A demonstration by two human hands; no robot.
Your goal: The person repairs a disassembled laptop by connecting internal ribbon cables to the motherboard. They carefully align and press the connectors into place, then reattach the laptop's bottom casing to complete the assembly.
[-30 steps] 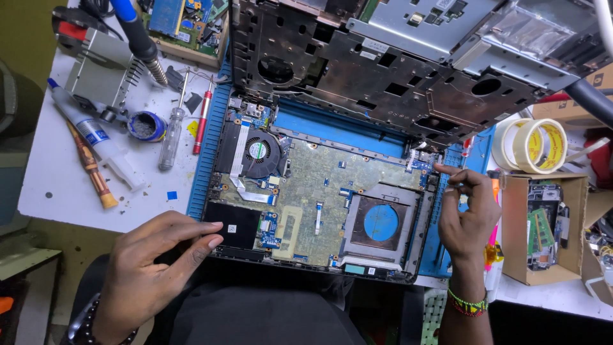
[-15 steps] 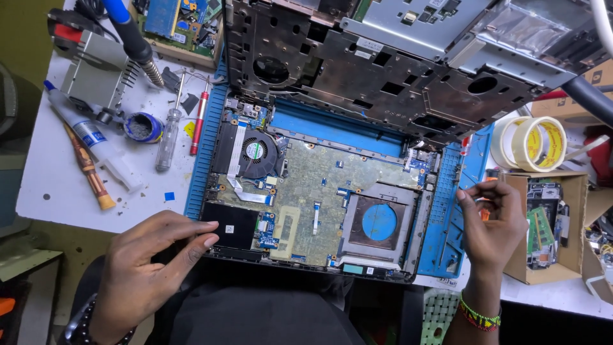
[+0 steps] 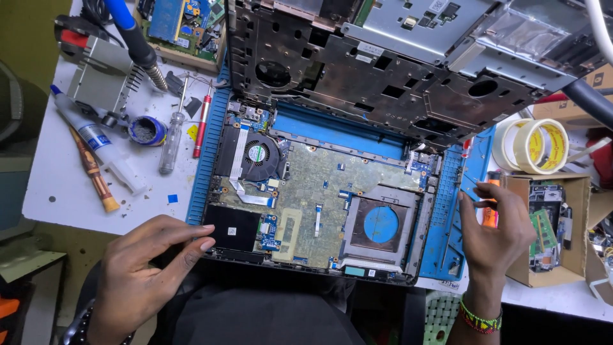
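An opened laptop base with its green motherboard (image 3: 319, 191) and round black fan (image 3: 258, 154) lies on a blue work mat (image 3: 205, 147). My left hand (image 3: 150, 271) rests at the near left corner of the base, fingers spread and fingertips touching the black edge, holding nothing. My right hand (image 3: 495, 239) hovers over the mat's right strip, thumb and fingers curved around an orange-handled tool (image 3: 490, 217). Whether it grips the tool is unclear.
A bare black laptop casing (image 3: 383, 83) leans behind the base. Left of the mat lie a clear-handled screwdriver (image 3: 171, 137), red screwdriver (image 3: 202, 124), small tin (image 3: 147, 130), tube (image 3: 89, 131), brush (image 3: 96, 179) and soldering iron (image 3: 137, 45). Tape rolls (image 3: 543, 147) and a cardboard box (image 3: 578, 191) stand right.
My right hand has moved from the motherboard's far right corner out to the right and nearer, over the mat's edge by the orange tool. My left hand has stayed put.
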